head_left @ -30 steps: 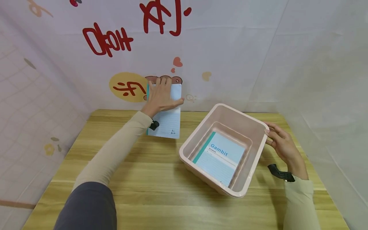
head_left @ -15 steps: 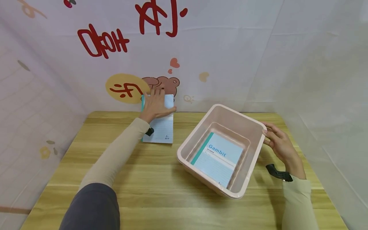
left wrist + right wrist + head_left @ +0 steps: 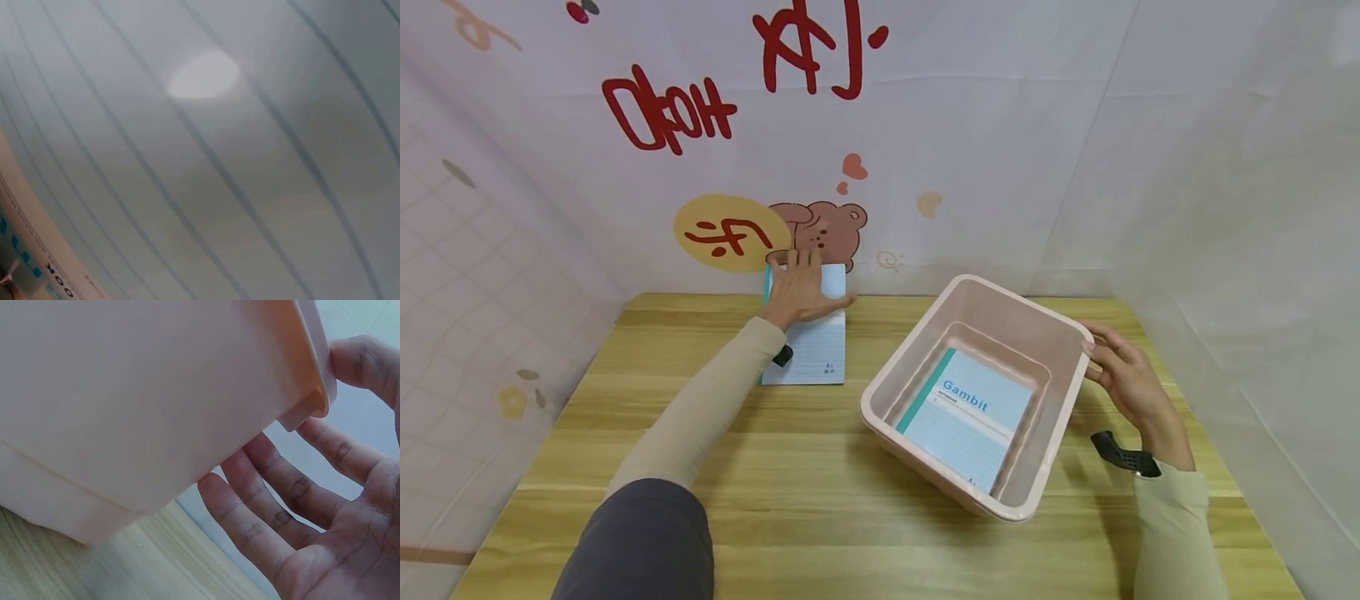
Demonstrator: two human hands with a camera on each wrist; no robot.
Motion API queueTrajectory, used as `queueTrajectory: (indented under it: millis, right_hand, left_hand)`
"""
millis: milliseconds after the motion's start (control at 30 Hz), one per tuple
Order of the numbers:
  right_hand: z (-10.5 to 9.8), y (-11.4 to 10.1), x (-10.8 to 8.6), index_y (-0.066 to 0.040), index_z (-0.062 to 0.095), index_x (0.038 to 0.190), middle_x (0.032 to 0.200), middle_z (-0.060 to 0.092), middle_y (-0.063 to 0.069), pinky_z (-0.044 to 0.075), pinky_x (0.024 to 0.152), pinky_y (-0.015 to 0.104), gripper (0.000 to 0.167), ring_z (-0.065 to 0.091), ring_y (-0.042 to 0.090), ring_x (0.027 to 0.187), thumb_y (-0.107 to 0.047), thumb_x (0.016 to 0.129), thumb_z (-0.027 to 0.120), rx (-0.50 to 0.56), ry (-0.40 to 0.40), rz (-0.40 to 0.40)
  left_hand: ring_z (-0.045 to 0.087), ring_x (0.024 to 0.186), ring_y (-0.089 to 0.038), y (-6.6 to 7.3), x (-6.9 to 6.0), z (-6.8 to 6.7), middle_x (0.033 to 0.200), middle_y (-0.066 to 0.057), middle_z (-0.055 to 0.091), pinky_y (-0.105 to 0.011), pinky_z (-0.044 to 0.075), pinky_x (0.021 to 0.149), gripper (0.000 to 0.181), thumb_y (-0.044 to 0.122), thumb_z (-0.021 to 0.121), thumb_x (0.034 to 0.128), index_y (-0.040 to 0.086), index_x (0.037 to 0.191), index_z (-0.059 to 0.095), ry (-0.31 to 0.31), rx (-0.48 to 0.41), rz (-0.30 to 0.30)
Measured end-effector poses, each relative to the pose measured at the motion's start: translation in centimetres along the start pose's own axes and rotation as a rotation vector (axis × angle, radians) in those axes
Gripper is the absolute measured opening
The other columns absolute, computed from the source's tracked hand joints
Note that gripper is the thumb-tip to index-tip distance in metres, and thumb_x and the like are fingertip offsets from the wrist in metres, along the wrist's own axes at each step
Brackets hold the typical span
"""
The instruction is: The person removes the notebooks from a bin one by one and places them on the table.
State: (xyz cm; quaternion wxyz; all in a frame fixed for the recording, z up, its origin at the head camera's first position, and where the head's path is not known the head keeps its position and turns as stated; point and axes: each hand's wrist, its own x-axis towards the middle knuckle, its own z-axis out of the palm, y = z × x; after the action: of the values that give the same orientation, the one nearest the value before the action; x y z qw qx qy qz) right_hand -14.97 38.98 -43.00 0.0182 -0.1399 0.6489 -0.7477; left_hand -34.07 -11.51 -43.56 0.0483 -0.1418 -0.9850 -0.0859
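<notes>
My left hand [image 3: 797,293] spans a light blue notebook [image 3: 816,354] with a green spine, left of the middle near the back wall. Its fingers reach over the top edge and the thumb sticks out past the right side. In the left wrist view the lined cover [image 3: 187,175] fills nearly everything. With thumb on the rim and fingers against the outer wall, my right hand [image 3: 1131,379] grips a pale pink plastic basin [image 3: 917,333]. Inside the basin lies a second notebook [image 3: 966,425], marked Gambit. Fingertips [image 3: 215,490] touch the basin's outside in the right wrist view.
The wooden table [image 3: 760,500] carries the basin, which sits turned at an angle right of centre. A white printed cloth [image 3: 985,125] with red characters and a bear rises behind the table, with light cloth along both sides.
The left hand and its notebook have come down from in front of the back cloth, slightly left and nearer me. The right hand stays on the basin rim.
</notes>
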Motion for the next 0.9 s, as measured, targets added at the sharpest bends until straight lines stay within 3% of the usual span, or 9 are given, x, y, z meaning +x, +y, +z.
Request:
queueTrajectory:
  millis: [333, 633, 900]
  right_hand:
    - [-0.7, 0.0, 0.6, -0.002, 0.053, 0.142, 0.125, 0.063, -0.002, 0.059, 0.086, 0.024, 0.035, 0.068, 0.006, 0.106, -0.002, 0.108, 0.044, -0.014, -0.004, 0.009]
    - [-0.5, 0.4, 0.2, -0.003, 0.054, 0.141, 0.125, 0.063, -0.002, 0.058, 0.087, 0.023, 0.035, 0.067, 0.007, 0.106, -0.001, 0.108, 0.043, -0.009, 0.005, 0.011]
    - [-0.3, 0.5, 0.3, -0.003, 0.054, 0.14, 0.126, 0.062, -0.001, 0.058, 0.088, 0.024, 0.034, 0.067, 0.007, 0.106, -0.001, 0.108, 0.043, -0.007, 0.009, -0.003]
  left_hand:
    - [0.028, 0.14, -0.042, -0.5, -0.7, 2.0, 0.15, -0.023, 0.037, -0.076, 0.02, 0.108, 0.104, 0.083, 0.056, 0.0802, 0.008, 0.149, 0.034, -0.076, -0.016, -0.03]
    - [0.03, 0.137, -0.042, -1.0, -1.3, 3.2, 0.145, -0.026, 0.04, -0.076, 0.024, 0.106, 0.105, 0.083, 0.055, 0.0822, 0.002, 0.146, 0.037, -0.13, -0.037, -0.024]
    - [0.031, 0.13, -0.041, -1.6, -1.0, 3.7, 0.132, -0.023, 0.042, -0.076, 0.025, 0.105, 0.096, 0.08, 0.054, 0.0859, 0.002, 0.138, 0.038, -0.162, -0.039, -0.036]
